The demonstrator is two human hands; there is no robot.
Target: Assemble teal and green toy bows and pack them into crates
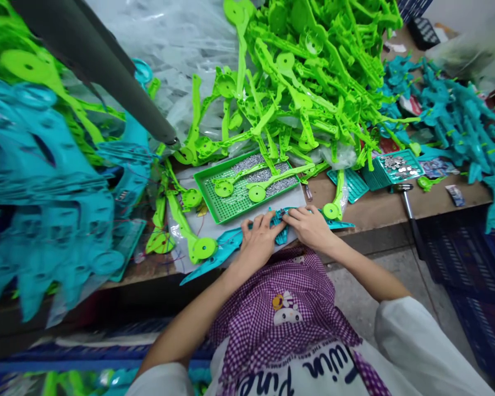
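A long teal plastic part (223,248) with a pointed left end lies along the front edge of the workbench. On its middle rests my left hand (259,237), fingers bent and closed on the part. Beside it, my right hand (307,224) pinches at the same part's centre, fingertips close to the left ones. What the right fingertips hold, if anything small, is hidden. Just behind both hands sits a green perforated tray (214,212) of small silver metal pieces. Two lime green plastic arms with round ends (257,192) lie across the tray.
Lime green parts (309,71) are heaped behind the tray. Teal parts are stacked at the left (53,192) and right (454,104). A dark pole-like tool (119,82) slants in overhead. A hammer (408,206) overhangs the bench edge near a teal tray of metal discs (400,165).
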